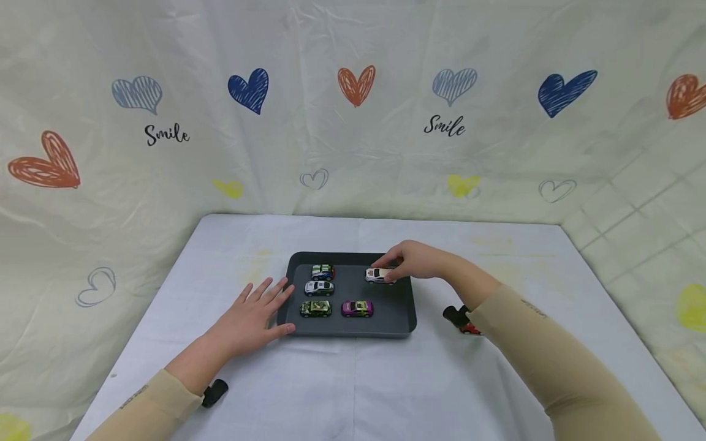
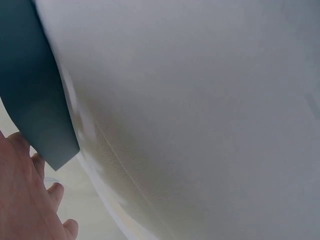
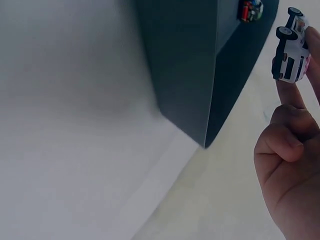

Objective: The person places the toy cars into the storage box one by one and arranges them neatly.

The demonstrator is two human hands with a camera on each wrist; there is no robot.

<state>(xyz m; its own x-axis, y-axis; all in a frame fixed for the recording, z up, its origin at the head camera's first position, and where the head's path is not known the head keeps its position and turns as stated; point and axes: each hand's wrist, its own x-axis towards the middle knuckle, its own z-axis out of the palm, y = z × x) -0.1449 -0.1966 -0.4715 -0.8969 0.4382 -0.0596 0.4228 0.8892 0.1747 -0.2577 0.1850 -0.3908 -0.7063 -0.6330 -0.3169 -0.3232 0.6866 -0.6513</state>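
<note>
My right hand [image 1: 416,260] pinches a white toy car [image 1: 376,275] over the far right part of a dark grey tray [image 1: 386,318]. In the right wrist view the white car [image 3: 294,47] shows its wheels and one end, clear of the tray wall [image 3: 185,65]. My left hand [image 1: 255,318] lies with spread, straight fingers against the tray's left rim. On the tray stand a blue, green and white car [image 1: 322,272], a silver-white car [image 1: 319,288], a green patterned car [image 1: 316,309] and a purple and yellow-green car [image 1: 357,309].
A red toy car [image 1: 470,329] lies on the white tablecloth [image 1: 353,386] right of the tray, partly hidden behind my right sleeve and the black wrist camera [image 1: 456,316]. A curtain [image 1: 353,141] printed with hearts hangs behind the table.
</note>
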